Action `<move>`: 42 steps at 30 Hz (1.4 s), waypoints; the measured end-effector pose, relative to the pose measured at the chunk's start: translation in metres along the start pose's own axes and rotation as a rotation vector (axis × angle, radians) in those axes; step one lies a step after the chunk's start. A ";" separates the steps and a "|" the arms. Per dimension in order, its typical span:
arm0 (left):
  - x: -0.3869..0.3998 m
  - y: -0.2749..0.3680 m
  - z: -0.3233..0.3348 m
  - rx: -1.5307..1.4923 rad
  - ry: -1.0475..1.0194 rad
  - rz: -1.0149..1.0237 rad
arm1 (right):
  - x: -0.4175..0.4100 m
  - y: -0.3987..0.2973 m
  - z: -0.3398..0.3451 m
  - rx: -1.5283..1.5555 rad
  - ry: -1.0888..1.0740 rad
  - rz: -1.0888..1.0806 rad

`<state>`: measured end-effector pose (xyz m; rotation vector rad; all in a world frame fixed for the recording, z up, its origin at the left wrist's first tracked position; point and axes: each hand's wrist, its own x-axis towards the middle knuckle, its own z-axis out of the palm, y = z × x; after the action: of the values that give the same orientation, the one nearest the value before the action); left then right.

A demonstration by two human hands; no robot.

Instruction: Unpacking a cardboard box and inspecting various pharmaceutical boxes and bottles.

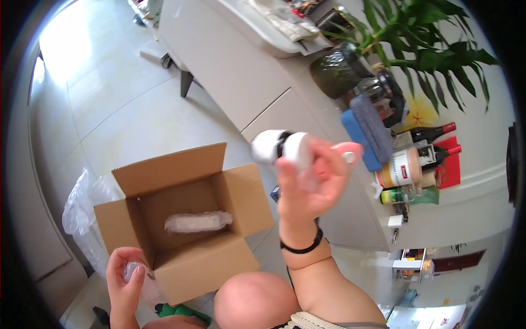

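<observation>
My right hand (314, 181) is raised beside the cabinet and grips a white cylindrical container (269, 146) with a black band; motion blurs it. A pink object (349, 153) with a white round spot shows just behind my fingers; whether it belongs to the container, I cannot tell. At the lower left, my left hand (123, 269) pinches crumpled clear plastic wrap (151, 290) beside the box. Between my hands stands a cardboard box (168, 172) on the floor, flaps spread open. Inside it lies an item in bubble wrap (199, 222), its contents hidden.
Clear plastic sheeting (88, 218) lies left of the box. A pale cabinet (230, 61) runs along the right, its top crowded with a potted plant (394, 37), wine bottles (431, 132), a blue sponge-like block (361, 140) and a labelled tub (398, 167). My knee (257, 294) is close to the box.
</observation>
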<state>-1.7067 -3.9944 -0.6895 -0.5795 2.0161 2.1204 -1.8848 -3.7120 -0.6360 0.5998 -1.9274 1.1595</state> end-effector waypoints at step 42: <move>-0.017 0.022 0.009 -0.214 -0.044 0.208 | -0.045 -0.089 0.078 1.094 -0.913 1.049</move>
<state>-1.7012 -3.9847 -0.6622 -0.3607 1.9134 2.4674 -1.8245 -3.8229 -0.6486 0.7299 -2.2355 3.1262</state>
